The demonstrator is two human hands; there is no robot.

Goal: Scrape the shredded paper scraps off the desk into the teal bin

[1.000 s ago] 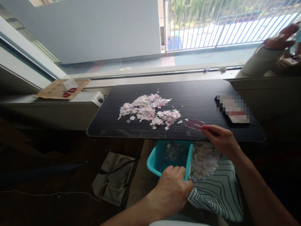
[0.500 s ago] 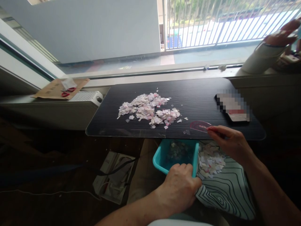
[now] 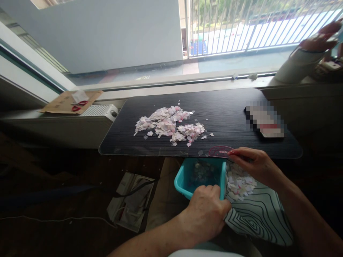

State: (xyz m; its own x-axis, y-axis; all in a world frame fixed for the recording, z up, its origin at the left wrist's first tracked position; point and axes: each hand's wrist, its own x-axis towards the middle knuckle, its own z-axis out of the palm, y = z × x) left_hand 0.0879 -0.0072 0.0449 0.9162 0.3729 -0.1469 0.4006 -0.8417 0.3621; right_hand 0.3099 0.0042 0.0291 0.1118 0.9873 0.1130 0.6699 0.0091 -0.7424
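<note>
A pinkish see-through protractor (image 3: pixel 218 151) lies at the near edge of the black tabletop, pinched between the thumb and fingers of my right hand (image 3: pixel 254 162). Two clear scraps (image 3: pixel 200 152) are just left of it. Below the edge, my left hand (image 3: pixel 207 207) is wrapped around the rim of a turquoise plastic bin (image 3: pixel 184 178), its fingers over the near right corner. Small paper scraps lie in the bin's shaded bottom. A patterned bag (image 3: pixel 264 210) with more cut paper (image 3: pixel 239 182) sits against the bin's right side, close to my left thumb.
On the black table (image 3: pixel 225 107) are a heap of small paper squares (image 3: pixel 166 121) and a blurred-out phone-shaped item (image 3: pixel 265 121). Red-handled scissors (image 3: pixel 79 105) rest on a brown envelope (image 3: pixel 60 101) at left. A person's hand and sleeve (image 3: pixel 305 60) show at upper right.
My right hand has slid the protractor left and toward me along the table's near edge, and clear scraps there have shifted left. My left hand keeps its hold on the bin.
</note>
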